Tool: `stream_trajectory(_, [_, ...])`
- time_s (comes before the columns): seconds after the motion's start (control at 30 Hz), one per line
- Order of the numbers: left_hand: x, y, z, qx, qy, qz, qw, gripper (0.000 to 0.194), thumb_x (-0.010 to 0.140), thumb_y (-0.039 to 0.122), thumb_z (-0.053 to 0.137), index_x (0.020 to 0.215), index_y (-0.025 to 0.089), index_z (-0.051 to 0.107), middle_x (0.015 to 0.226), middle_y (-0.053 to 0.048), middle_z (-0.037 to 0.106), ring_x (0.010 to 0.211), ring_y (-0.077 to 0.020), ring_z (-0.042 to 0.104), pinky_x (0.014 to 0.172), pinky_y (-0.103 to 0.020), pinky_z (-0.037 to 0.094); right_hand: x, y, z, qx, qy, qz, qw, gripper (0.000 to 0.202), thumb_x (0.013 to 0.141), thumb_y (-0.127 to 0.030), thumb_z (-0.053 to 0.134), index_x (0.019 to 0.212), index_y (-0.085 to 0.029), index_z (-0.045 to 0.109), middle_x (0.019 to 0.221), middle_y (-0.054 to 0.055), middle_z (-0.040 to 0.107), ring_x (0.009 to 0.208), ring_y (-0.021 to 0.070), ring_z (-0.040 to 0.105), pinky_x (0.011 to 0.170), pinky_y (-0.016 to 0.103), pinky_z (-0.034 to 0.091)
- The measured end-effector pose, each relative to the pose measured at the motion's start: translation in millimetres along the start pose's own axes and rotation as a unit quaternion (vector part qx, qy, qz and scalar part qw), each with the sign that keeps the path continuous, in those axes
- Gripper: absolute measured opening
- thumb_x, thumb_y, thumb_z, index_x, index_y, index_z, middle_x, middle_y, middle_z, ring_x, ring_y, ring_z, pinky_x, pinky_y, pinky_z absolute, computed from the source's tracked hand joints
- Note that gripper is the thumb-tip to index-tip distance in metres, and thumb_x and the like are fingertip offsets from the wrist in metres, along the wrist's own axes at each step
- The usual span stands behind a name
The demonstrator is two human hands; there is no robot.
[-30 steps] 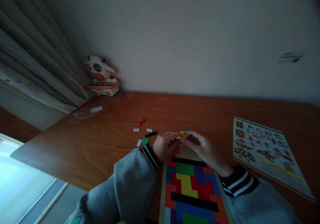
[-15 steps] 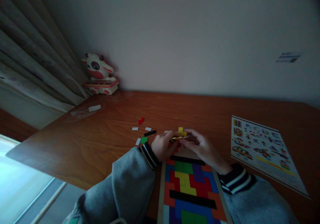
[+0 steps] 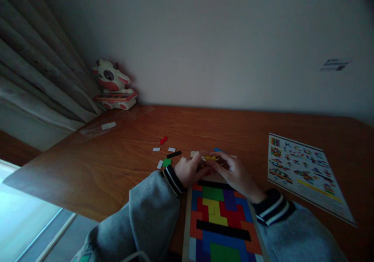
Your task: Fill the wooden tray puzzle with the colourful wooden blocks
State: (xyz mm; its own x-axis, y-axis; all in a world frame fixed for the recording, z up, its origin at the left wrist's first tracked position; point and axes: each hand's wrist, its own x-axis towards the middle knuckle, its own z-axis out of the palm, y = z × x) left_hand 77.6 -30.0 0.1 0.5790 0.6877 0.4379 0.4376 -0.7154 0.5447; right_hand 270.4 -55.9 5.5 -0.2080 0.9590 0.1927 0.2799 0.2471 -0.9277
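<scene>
Two hands meet over one yellow piece (image 3: 210, 158) at the far end of the puzzle tray (image 3: 187, 219).

Left hand (image 3: 189, 169) and right hand (image 3: 233, 172) both pinch the yellow piece with curled fingers, just above the tray's far edge; the tray holds packed coloured blocks, two of them long black bars. Left of the hands on the table (image 3: 117, 164) lie one red piece (image 3: 164, 140), one black bar (image 3: 173, 154), one green piece (image 3: 167, 162) and three white pieces (image 3: 172, 149). One printed sheet (image 3: 304, 172) lies right; one cow toy (image 3: 112, 85) stands far left.
</scene>
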Motion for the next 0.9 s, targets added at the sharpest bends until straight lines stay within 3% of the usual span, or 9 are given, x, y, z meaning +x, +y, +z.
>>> stream_trajectory(0.17, [2,-2,-5.0,0.014,0.016,0.019,1.000,0.066,0.088,0.051,0.062,0.139,0.018,0.034,0.092,-0.004,0.074,0.056,-0.0095,0.068,0.055,-0.018,0.054,2,-3,-3,0.061,0.034,0.014,0.997,0.028,0.085,-0.049,0.064,0.094,-0.023,0.068,0.084,0.004,0.072,0.077,0.0195,0.068,0.068,0.031,0.056])
stream_trajectory(0.23, [5,-10,-13.7,0.068,0.019,0.046,0.996,0.052,0.093,0.048,0.057,0.131,0.017,0.044,0.089,-0.004,0.073,0.060,-0.0103,0.067,0.059,-0.020,0.054,3,-3,-6,0.086,0.061,0.029,0.994,0.028,0.084,-0.049,0.066,0.092,-0.022,0.067,0.083,0.004,0.070,0.074,0.0178,0.067,0.068,0.031,0.056])
stream_trajectory(0.3, [6,-20,-27.1,0.175,0.026,0.074,0.982,0.027,0.097,0.039,0.051,0.106,0.016,0.061,0.082,-0.006,0.072,0.069,-0.0145,0.068,0.066,-0.025,0.055,4,-1,-9,0.097,0.090,0.036,0.991,0.029,0.083,-0.049,0.066,0.090,-0.021,0.067,0.082,0.003,0.069,0.070,0.0162,0.066,0.067,0.030,0.055])
stream_trajectory(0.37, [4,-33,-42.8,0.273,0.011,0.080,0.959,0.024,0.096,0.027,0.047,0.089,0.016,0.066,0.076,-0.007,0.070,0.073,-0.0179,0.067,0.070,-0.028,0.055,5,2,-11,0.097,0.111,0.039,0.988,0.030,0.083,-0.049,0.067,0.089,-0.021,0.066,0.080,0.002,0.068,0.069,0.0153,0.065,0.066,0.029,0.054])
stream_trajectory(0.53, [-9,-55,-69.9,0.344,-0.039,0.019,0.938,0.022,0.088,0.032,0.057,0.102,0.019,0.068,0.078,-0.007,0.072,0.078,-0.0241,0.068,0.071,-0.035,0.055,5,5,-12,0.078,0.105,0.036,0.991,0.029,0.084,-0.050,0.065,0.088,-0.021,0.065,0.079,0.003,0.067,0.069,0.0155,0.063,0.066,0.029,0.053])
stream_trajectory(0.7, [-11,-62,-66.6,0.335,-0.086,-0.006,0.938,0.023,0.088,0.027,0.059,0.109,0.021,0.068,0.083,-0.007,0.072,0.080,-0.0227,0.068,0.074,-0.034,0.055,5,3,-11,0.075,0.103,0.034,0.991,0.030,0.084,-0.050,0.065,0.090,-0.020,0.066,0.080,0.003,0.068,0.070,0.0161,0.064,0.066,0.030,0.054])
stream_trajectory(0.9, [-8,-61,-59.8,0.308,-0.074,0.002,0.949,0.027,0.086,0.020,0.062,0.112,0.019,0.065,0.091,-0.007,0.072,0.083,-0.0207,0.069,0.075,-0.030,0.055,7,0,-14,0.082,0.147,0.040,0.985,0.035,0.079,-0.054,0.069,0.084,-0.020,0.066,0.077,0.003,0.068,0.067,0.0162,0.063,0.064,0.030,0.054])
